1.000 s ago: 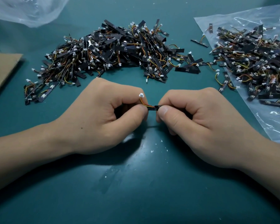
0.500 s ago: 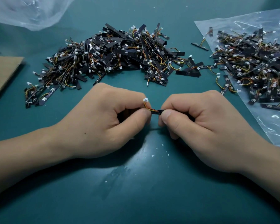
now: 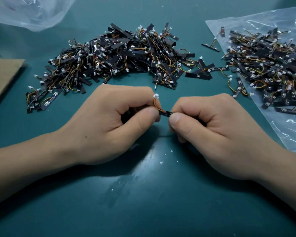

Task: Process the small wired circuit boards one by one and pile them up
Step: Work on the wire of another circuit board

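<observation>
A small black circuit board (image 3: 165, 113) with orange and red wires and a white connector (image 3: 156, 96) is held between both hands above the green table. My left hand (image 3: 109, 122) pinches its wired end between thumb and curled fingers. My right hand (image 3: 210, 129) pinches the other end, which is mostly hidden in the fist. A large pile of the same boards (image 3: 120, 55) lies behind the hands. Another heap of boards (image 3: 270, 67) rests on a clear plastic bag (image 3: 290, 134) at the right.
A brown cardboard sheet (image 3: 2, 76) lies at the left edge. A crumpled clear plastic bag (image 3: 31, 11) sits at the back left. A few stray boards (image 3: 237, 88) lie between the two heaps. Small white flecks (image 3: 161, 162) dot the green mat (image 3: 152, 202) near the hands.
Both hands stay pinched on the same board. The white connector and its wires have tilted more upright beside my left forefinger. The view has shifted slightly.
</observation>
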The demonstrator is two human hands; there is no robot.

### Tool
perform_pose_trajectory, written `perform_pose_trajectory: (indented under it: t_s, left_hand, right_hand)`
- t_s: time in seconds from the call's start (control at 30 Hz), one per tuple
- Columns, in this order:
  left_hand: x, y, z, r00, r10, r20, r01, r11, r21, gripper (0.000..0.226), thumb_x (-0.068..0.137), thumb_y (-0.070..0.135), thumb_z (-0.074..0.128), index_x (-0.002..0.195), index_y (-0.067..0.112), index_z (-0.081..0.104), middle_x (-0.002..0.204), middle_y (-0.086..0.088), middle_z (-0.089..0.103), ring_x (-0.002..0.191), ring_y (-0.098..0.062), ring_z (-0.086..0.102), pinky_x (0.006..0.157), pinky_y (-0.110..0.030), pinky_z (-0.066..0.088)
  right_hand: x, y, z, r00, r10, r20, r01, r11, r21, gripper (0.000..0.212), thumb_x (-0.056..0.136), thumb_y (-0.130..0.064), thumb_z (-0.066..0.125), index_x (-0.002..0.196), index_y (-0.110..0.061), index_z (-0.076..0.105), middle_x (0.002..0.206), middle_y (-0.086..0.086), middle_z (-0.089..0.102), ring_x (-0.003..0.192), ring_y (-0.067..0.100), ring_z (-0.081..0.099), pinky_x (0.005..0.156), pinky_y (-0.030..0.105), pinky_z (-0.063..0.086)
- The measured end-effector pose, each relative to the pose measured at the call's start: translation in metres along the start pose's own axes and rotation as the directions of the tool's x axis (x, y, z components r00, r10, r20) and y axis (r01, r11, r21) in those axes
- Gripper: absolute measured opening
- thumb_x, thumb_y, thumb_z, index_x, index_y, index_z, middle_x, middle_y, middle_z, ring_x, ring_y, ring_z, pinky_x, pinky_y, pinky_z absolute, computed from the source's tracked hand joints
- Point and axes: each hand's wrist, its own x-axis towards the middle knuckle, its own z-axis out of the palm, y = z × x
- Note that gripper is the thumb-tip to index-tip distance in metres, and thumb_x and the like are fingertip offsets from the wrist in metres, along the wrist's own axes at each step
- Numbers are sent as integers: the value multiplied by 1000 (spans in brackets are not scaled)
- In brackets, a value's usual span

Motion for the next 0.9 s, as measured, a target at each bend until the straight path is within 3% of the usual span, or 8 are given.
perform_pose_trajectory:
  t_s: [0.13, 0.3, 0.37, 0.43, 0.57, 0.63, 0.77, 0.9]
  left_hand:
    - [-3, -1, 1, 1000, 10, 24, -10, 1000, 21, 45, 89, 36, 47, 87, -2, 72, 70, -6, 68, 65, -28, 63, 62, -42, 51]
    - [0, -8, -1, 999, 41, -35, -42, 999, -35, 28, 95, 28, 51, 106, 9, 68, 83, 2, 67, 78, -19, 64, 72, -40, 50]
    - [2, -12, -2, 991, 88, -98, -89, 996, -3, 25, 95, 18, 53, 120, 15, 61, 97, 1, 67, 91, -21, 63, 80, -40, 48]
    - [3, -16, -1, 990, 68, -126, -59, 996, 72, 42, 91, 13, 58, 132, 19, 54, 114, 6, 66, 106, -21, 61, 91, -35, 46]
    - [2, -20, 1, 997, -18, -76, 35, 975, 220, 56, 89, 24, 58, 144, 24, 47, 139, 16, 53, 134, -8, 47, 114, -34, 34]
    - [3, -19, 2, 997, -57, -57, 70, 961, 267, 51, 89, 29, 57, 140, 30, 49, 141, 20, 50, 137, -3, 42, 117, -37, 29]
    - [4, -18, 4, 996, -93, -4, 89, 940, 330, 41, 89, 34, 58, 130, 33, 59, 146, 20, 48, 143, 1, 35, 116, -35, 21]
    - [5, -19, 5, 991, -92, 95, 44, 904, 425, 43, 90, 44, 50, 131, 37, 61, 154, 16, 46, 148, -6, 32, 118, -41, 20]
  right_hand:
    - [0, 2, -1, 993, -27, 116, 31, 999, -30, 41, 95, -31, 51, 61, -11, 40, 55, 8, 39, 53, 23, 38, 51, 41, 36]
    - [0, 5, -1, 999, -44, 20, 42, 996, 81, 36, 98, -30, 52, 67, -14, 63, 59, 3, 59, 53, 18, 55, 54, 31, 44]
    - [1, 5, -2, 971, -14, -237, 90, 945, 314, 29, 105, -23, 47, 91, -21, 72, 69, 3, 67, 49, 16, 52, 50, 23, 40]
    - [3, 10, -5, 885, 87, -458, 156, 871, 466, 31, 110, -20, 37, 126, -19, 64, 79, 4, 71, 45, 23, 48, 45, 25, 36]
    - [6, 20, -6, 828, 183, -529, 147, 840, 522, 53, 110, -17, 37, 160, -15, 21, 110, 0, 72, 50, 14, 53, 53, 19, 40]
    - [7, 19, -3, 837, 128, -531, 178, 855, 487, 60, 105, -11, 40, 160, -12, 16, 118, 2, 67, 65, 17, 62, 61, 23, 45]
    - [6, 16, 0, 857, 46, -514, 162, 922, 351, 40, 98, 0, 51, 135, -13, 52, 120, 4, 66, 102, 19, 68, 89, 31, 53]
    - [5, 15, 3, 957, -22, -289, 44, 997, 70, 18, 96, -15, 61, 107, -22, 72, 111, -12, 71, 110, 9, 66, 97, 25, 48]
